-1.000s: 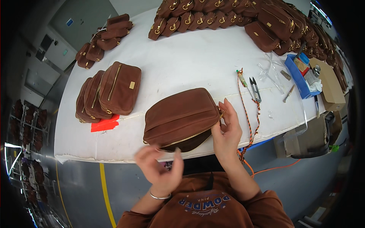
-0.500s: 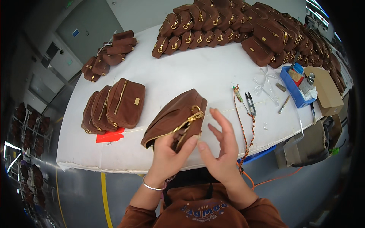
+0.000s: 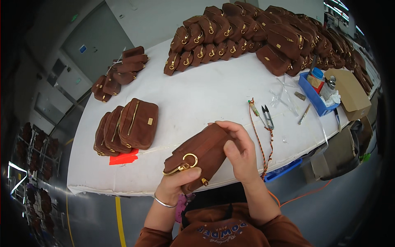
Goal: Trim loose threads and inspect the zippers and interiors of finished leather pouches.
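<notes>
A brown zip pouch (image 3: 207, 150) is held tilted between my hands over the near edge of the table. My left hand (image 3: 175, 182) grips its lower left end, thumb lying on the outside and fingers hidden behind or inside it. Close to that thumb are the gold zip pull and ring (image 3: 189, 161), with a short run of gold teeth; a gold stud shows below. My right hand (image 3: 242, 154) is closed round the upper right end, fingers over the top and thumb against the side.
Three similar pouches (image 3: 139, 123) lean together at left, by a red patch (image 3: 123, 157). Thread snips (image 3: 267, 117), a corded tool (image 3: 254, 108) and a brush (image 3: 304, 114) lie at right, beside a blue tray (image 3: 314, 96). Brown pouches (image 3: 222, 31) are piled behind.
The pouch has turned, so its gold ring now sits at the lower left instead of the upper right. My right hand, apart before, has taken hold of the upper right end.
</notes>
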`<act>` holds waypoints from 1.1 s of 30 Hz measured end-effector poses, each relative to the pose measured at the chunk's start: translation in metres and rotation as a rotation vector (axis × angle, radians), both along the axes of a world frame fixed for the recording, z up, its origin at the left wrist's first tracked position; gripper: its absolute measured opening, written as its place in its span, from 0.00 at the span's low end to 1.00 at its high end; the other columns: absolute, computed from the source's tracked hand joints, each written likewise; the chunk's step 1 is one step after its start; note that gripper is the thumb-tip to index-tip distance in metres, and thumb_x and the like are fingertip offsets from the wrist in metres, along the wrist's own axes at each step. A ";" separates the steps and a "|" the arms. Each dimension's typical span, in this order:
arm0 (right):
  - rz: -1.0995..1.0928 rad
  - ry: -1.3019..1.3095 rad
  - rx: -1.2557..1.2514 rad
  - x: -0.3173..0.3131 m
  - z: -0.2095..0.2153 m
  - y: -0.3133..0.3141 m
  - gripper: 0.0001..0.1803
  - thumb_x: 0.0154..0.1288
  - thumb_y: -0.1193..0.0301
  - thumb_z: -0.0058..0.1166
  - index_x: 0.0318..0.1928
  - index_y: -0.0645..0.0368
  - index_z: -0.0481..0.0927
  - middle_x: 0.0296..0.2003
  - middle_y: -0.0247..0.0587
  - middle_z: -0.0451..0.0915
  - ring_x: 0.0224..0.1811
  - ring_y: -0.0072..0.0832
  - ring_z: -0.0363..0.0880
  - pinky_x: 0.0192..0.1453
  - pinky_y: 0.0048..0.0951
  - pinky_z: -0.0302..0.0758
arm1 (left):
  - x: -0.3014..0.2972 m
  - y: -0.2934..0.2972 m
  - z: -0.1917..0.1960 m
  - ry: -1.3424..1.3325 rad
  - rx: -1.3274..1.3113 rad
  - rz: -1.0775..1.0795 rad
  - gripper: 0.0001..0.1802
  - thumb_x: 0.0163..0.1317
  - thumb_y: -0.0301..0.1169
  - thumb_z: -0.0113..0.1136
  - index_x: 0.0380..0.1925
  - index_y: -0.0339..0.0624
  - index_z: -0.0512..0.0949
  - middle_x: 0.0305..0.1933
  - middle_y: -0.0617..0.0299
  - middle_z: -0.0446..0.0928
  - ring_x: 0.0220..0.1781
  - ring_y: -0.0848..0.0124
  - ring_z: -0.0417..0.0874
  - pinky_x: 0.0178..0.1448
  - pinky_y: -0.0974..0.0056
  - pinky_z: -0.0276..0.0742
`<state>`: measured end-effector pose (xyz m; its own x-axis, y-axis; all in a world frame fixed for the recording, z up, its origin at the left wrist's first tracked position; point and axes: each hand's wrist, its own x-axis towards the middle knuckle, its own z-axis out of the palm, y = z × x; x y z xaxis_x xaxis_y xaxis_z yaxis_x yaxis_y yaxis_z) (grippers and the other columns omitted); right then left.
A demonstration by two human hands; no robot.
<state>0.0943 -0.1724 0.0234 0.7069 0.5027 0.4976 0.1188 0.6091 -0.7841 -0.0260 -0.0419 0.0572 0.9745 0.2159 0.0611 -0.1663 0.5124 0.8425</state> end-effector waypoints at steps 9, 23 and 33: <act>-0.056 0.110 -0.005 -0.009 0.017 -0.002 0.19 0.69 0.75 0.55 0.58 0.68 0.74 0.56 0.46 0.78 0.56 0.25 0.75 0.60 0.27 0.73 | -0.001 -0.019 0.001 0.038 0.338 0.061 0.47 0.43 0.13 0.65 0.68 0.33 0.62 0.67 0.51 0.69 0.68 0.63 0.71 0.70 0.59 0.67; 0.022 0.206 0.027 -0.011 -0.006 -0.003 0.20 0.69 0.76 0.55 0.59 0.70 0.75 0.51 0.46 0.81 0.54 0.25 0.78 0.60 0.26 0.72 | -0.010 -0.003 -0.015 0.009 0.415 0.046 0.49 0.38 0.11 0.66 0.67 0.34 0.64 0.64 0.53 0.72 0.66 0.63 0.73 0.68 0.60 0.69; 0.178 0.054 -0.077 0.030 0.023 0.007 0.26 0.72 0.65 0.40 0.64 0.69 0.70 0.59 0.52 0.77 0.60 0.32 0.75 0.66 0.32 0.69 | 0.003 0.006 0.005 -0.006 0.091 -0.040 0.46 0.38 0.16 0.67 0.65 0.31 0.67 0.61 0.52 0.76 0.60 0.63 0.78 0.64 0.59 0.73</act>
<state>0.1242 -0.1652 0.0460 0.6284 0.6569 0.4166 -0.0286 0.5548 -0.8315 -0.0233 -0.0361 0.0618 0.9817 0.1705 0.0844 -0.1525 0.4398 0.8850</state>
